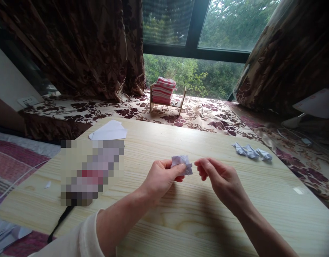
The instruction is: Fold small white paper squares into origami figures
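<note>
Above the wooden table, my left hand (164, 175) pinches a small folded piece of white paper (183, 165), thumb on top and fingers underneath. The paper has creases and uneven, pointed edges. Just right of it, my right hand (219, 178) is apart from the paper, its fingers curled in toward the thumb, and nothing shows in them. A row of several folded paper pieces (252, 152) lies at the table's right side. Flat white paper sheets (109, 130) rest at the far left of the table.
The light wooden table (153, 139) stands against a ledge with floral cloth. A pixelated object (94, 173) with a black strap lies left of my left arm. A small paper scrap (48, 185) is nearby. Folded pink-and-white cloths (163, 91) sit on a small rack; a lamp (315, 103) stands right.
</note>
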